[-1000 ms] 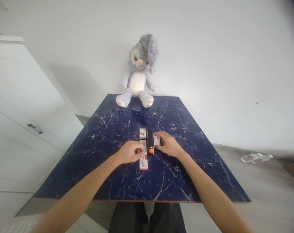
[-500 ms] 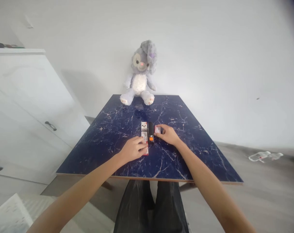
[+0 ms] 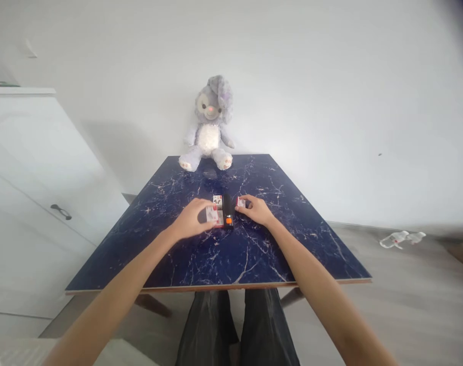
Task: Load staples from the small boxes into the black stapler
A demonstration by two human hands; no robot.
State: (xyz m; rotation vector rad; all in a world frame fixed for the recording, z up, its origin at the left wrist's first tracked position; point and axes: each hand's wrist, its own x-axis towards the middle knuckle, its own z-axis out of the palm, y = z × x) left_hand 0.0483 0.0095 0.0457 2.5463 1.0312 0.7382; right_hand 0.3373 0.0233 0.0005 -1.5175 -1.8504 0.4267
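Observation:
My left hand point(image 3: 193, 218) grips a small white box with red markings point(image 3: 211, 213) between thumb and fingers, left of a black oblong object with an orange patch point(image 3: 227, 211). A second white box point(image 3: 220, 218) shows partly behind the held one. Against the black object's far left side lies another small box with a dark picture point(image 3: 217, 201). My right hand point(image 3: 255, 209) pinches a small red-and-white box point(image 3: 241, 202) just to the right of the black object. My fingers partly cover both gripped boxes.
A grey plush toy point(image 3: 209, 127) sits at the far edge of the blue marbled table point(image 3: 147, 254), by the wall. A white cabinet point(image 3: 29, 193) stands at the left. Clear plastic bottles point(image 3: 401, 238) lie on the floor at the right.
My left hand has shifted away from me along the row of boxes and now holds one white box at its left side. My right hand keeps its box. The view has tilted and shifted slightly.

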